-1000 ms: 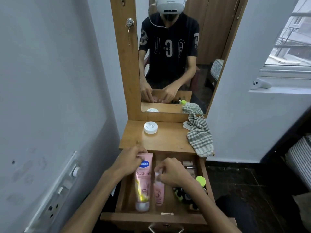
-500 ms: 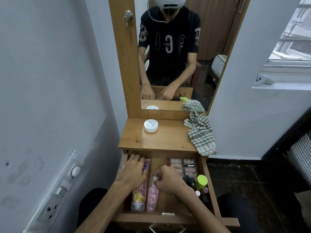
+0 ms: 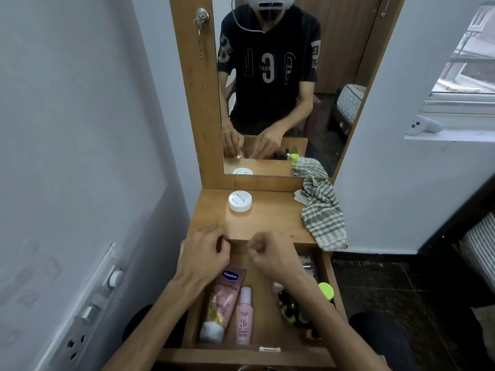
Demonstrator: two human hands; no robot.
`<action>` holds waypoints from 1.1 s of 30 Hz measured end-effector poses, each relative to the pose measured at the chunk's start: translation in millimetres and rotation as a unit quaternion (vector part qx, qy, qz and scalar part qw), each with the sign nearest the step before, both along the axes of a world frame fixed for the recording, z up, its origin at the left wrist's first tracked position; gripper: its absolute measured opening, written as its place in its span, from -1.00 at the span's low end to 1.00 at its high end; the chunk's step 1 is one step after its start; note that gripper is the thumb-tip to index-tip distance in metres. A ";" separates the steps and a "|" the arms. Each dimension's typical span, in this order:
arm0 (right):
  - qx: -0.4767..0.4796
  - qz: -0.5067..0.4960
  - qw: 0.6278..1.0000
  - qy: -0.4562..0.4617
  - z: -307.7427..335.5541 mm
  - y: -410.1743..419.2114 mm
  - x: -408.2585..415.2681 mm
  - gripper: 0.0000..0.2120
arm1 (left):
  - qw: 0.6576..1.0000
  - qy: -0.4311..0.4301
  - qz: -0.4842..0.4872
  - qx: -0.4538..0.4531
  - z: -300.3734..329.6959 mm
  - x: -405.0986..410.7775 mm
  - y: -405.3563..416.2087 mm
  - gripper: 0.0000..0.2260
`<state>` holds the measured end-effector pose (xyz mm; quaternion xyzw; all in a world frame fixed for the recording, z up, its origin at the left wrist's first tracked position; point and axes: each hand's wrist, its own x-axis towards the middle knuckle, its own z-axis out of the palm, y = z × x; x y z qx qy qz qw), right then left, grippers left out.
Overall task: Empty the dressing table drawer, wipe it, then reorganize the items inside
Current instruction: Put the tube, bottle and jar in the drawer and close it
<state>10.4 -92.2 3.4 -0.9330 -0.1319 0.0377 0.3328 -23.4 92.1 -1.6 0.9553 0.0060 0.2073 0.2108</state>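
Observation:
The wooden drawer (image 3: 328,274) is pulled open below the dressing table top (image 3: 270,223). At its left lie a pink Vaseline tube (image 3: 225,298) and, beside it, a small pink bottle (image 3: 245,317). Dark small bottles (image 3: 292,309) and a green-capped bottle (image 3: 325,290) stand at its right. My left hand (image 3: 206,255) and my right hand (image 3: 270,255) hover over the drawer's back, at the top's front edge, with fingers curled in. The right hand looks like a fist with nothing in it. A tiny thing may be pinched in the left fingers.
A white round jar (image 3: 240,200) sits on the top near the mirror (image 3: 267,89). A green checked cloth (image 3: 321,212) hangs over the top's right edge. A wall with a switch panel (image 3: 88,311) is close on the left.
Both hands have left the pink tube and bottle and moved up and back to the table top's front edge. The tube and bottle now lie side by side in the drawer.

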 end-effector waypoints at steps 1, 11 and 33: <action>0.019 -0.015 0.999 -0.022 8.9 3.2 7.7 -0.86 | 1.000 -0.014 0.002 -0.007 5.9 5.4 -0.9 -0.95; -0.057 0.028 0.996 -0.066 30.1 49.4 102.3 -0.30 | 0.997 -0.003 0.021 -0.070 26.9 80.7 -3.0 -0.69; -0.055 0.085 0.993 -0.066 7.0 -17.5 -20.1 -0.62 | 0.993 0.057 -0.057 -0.084 -30.3 -19.0 -20.7 -0.90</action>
